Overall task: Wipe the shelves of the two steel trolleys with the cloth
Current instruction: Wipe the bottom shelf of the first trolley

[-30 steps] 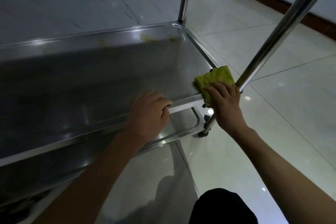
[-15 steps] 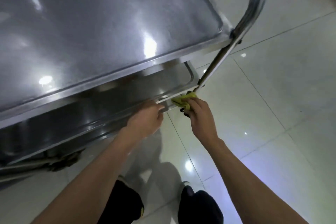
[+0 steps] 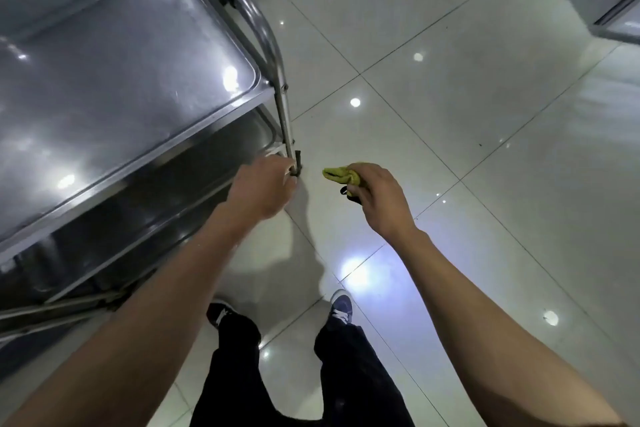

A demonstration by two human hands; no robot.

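While the wearer stood over it, the steel trolley [image 3: 131,80] filled the left of the view, top shelf [image 3: 114,55] shiny and bare, lower shelf [image 3: 166,191] showing beneath its front edge. Handle bar [image 3: 256,21] curved down into the near right upright [image 3: 284,114].

Left hand [image 3: 261,189] sat at the foot of that upright, at the corner of the lower shelf, back of hand up, forearm reaching in from lower left. Fingers curled over and were hidden at the corner; it looked like a bracing hold on the frame, probably to keep the trolley from rolling, but can't tell exactly what it gripped.

Cloth [image 3: 341,174], yellow-green, was off the trolley, bunched in the right hand [image 3: 375,198], held over the floor tiles [image 3: 485,114] just right of the upright. Fingers wrapped it firmly, one end poking out left toward the trolley. Wrist bent down, forearm from lower right. Likely between wipes or repositioning.

Another steel piece's corner [image 3: 620,14] showed far top right, possibly the second trolley. Shoes [image 3: 341,305] and dark trousers at bottom.
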